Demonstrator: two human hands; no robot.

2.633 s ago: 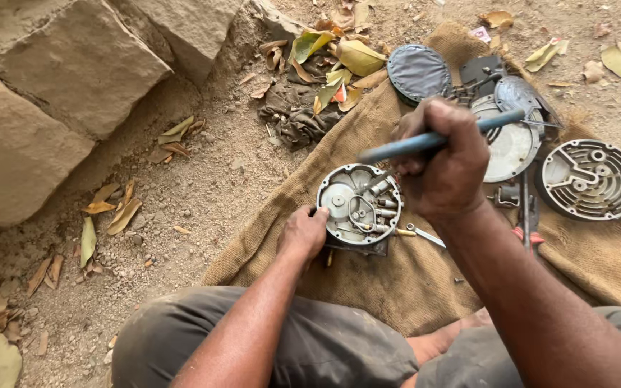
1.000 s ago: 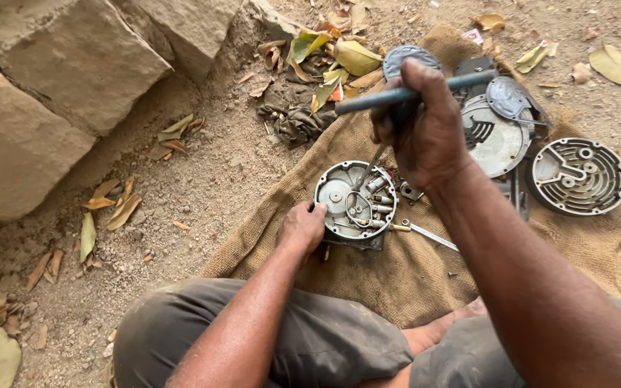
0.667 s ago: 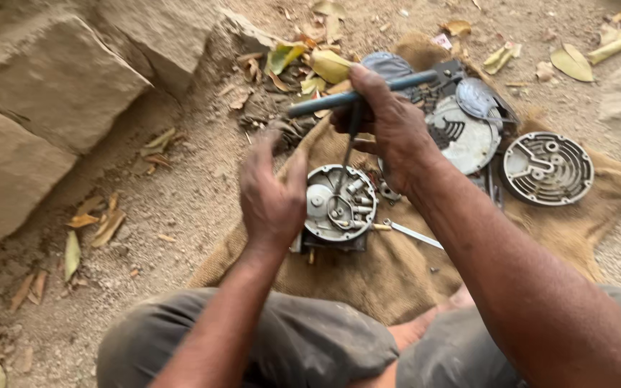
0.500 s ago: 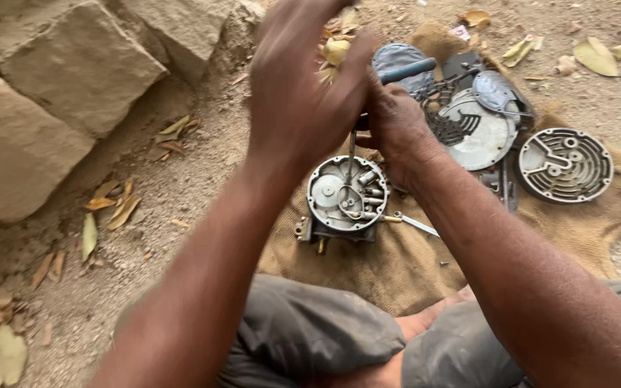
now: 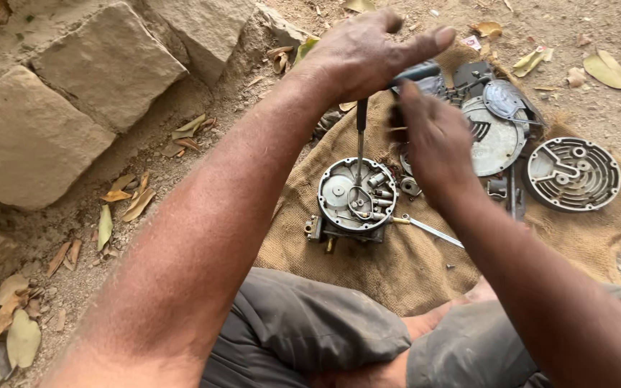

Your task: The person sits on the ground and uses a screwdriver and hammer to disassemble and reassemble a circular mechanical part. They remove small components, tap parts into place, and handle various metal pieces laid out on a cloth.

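- Outdoors, the setting is bare sandy ground (image 5: pixel 203 151), dusty and strewn with dry leaves (image 5: pixel 120 205), more of them lying at the upper right.
- Large rough stone blocks (image 5: pixel 73 93) stand along the upper left, one against the next, pale brown with sharp edges.
- Spread on the ground is a piece of burlap sacking (image 5: pixel 397 266), wrinkled, which serves as the surface for all the metal parts; its near edge meets the seated person's grey trousers (image 5: pixel 310 330).
- On the sacking's right part lies a round ribbed metal cover (image 5: pixel 573 172), flat, apart from the rest.
- Just left of it rests a pale round plate with slots (image 5: pixel 494 140), with dark parts behind it.
- Near the sacking's middle sits a round open metal housing (image 5: pixel 357 194), small fittings showing inside.
- The left hand (image 5: pixel 368 50) is closed around the dark handle of a screwdriver (image 5: pixel 360 136), whose shaft stands upright with its tip inside the housing.
- The right hand (image 5: pixel 433 136) is blurred, fingers loosely spread just beside the shaft, gripping nothing.
- A thin metal rod (image 5: pixel 429 231) lies just right of the housing.
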